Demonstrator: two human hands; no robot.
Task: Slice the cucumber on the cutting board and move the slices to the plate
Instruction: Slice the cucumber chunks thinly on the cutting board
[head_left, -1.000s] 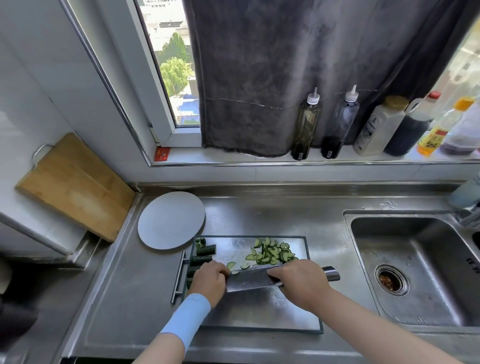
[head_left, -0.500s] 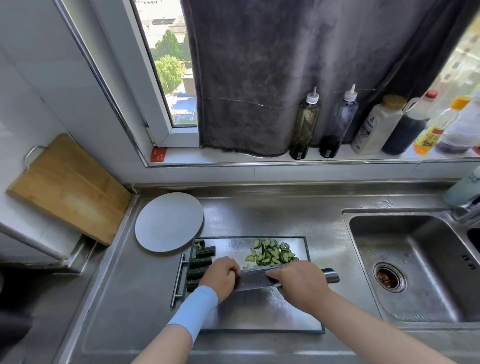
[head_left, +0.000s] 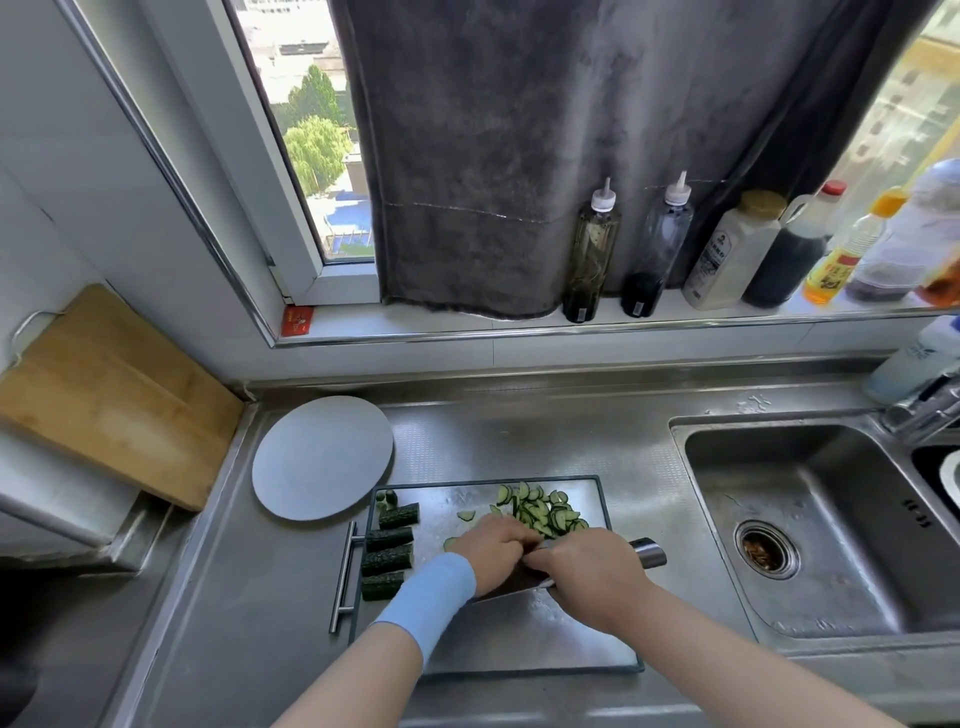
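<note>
The left hand (head_left: 493, 553) and right hand (head_left: 587, 577) hide most of the knife (head_left: 647, 552), and what the left hand's curled fingers press beneath them cannot be told.

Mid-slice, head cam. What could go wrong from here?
1. The left hand sits right against the knife held by the right hand. What it steadies is hidden, so a slip might nick fingers.
2. The slices are piled at the cutting board's far side and the plate lies off its left corner, so some may drop on transfer.
3. Uncut cucumber pieces line the left edge and a stray move could nudge them off.
</note>
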